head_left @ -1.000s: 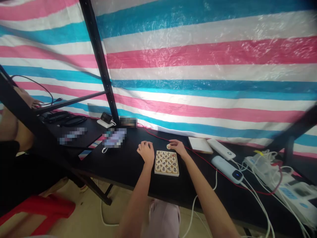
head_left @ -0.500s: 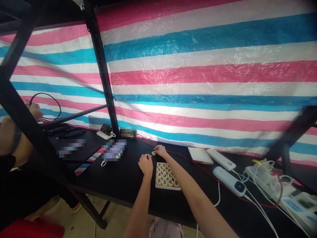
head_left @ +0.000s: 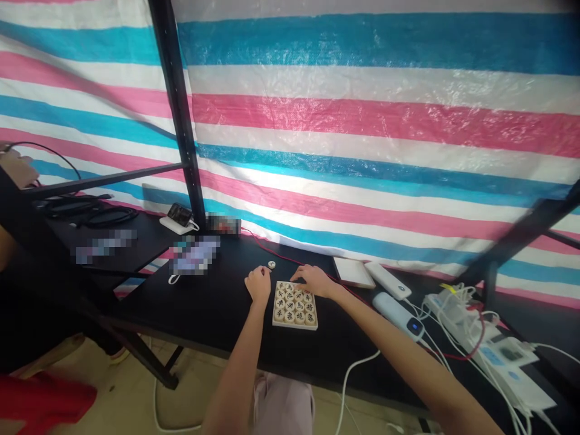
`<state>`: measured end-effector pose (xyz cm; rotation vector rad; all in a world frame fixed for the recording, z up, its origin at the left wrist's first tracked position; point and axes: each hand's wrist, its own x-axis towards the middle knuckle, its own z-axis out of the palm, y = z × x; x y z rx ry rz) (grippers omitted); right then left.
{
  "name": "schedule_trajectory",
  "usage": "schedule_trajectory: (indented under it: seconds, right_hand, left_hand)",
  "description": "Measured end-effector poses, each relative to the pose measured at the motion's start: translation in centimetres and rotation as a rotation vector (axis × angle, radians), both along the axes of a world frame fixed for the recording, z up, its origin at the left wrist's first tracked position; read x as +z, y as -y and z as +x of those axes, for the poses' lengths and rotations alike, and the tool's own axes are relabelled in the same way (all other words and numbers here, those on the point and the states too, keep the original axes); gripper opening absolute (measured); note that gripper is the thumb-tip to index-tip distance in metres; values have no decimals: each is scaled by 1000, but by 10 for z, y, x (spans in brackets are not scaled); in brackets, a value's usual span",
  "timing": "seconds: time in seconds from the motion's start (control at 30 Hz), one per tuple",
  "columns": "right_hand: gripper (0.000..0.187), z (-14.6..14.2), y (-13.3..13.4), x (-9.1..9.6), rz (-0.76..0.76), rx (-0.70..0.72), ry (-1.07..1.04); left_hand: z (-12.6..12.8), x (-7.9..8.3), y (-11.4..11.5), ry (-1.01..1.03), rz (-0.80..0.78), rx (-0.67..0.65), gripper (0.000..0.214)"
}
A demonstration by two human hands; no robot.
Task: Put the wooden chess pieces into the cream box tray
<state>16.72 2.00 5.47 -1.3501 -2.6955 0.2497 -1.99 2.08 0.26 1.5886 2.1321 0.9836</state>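
A shallow wooden tray (head_left: 277, 324) of round chess discs with dark characters sits on the black table (head_left: 217, 314). My left hand (head_left: 258, 282) rests curled in a loose fist just left of the tray's far corner. My right hand (head_left: 313, 280) hovers at the tray's far edge, fingers bent down over the top row of discs. One loose disc (head_left: 271, 264) lies alone on the table beyond the tray, between my two hands, touched by neither.
A white flat box (head_left: 351, 272) and two power banks (head_left: 399, 312) lie right of the tray, with white power strips (head_left: 471, 326) and tangled cables further right. A black frame post (head_left: 179, 121) rises behind. Another person's arm (head_left: 18, 172) is at far left.
My right hand carried a disc from the tray's far right to the far left, left it on the table, and came back to the tray's far edge. My left hand stayed put.
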Motion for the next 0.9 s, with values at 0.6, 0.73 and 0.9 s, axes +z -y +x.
schedule_trajectory:
  seconds: [0.6, 0.73, 0.9]
  right_hand:
    - [13, 11, 20, -14, 79, -39, -51]
    - [9, 14, 10, -8, 19, -60, -106]
    - [21, 10, -22, -16, -157, -139, -416]
  left_hand:
    - [2, 4, 5, -125, 9, -30, 32]
    - [2, 2, 4, -131, 15, -28, 33]
    - [2, 1, 3, -117, 22, -21, 31]
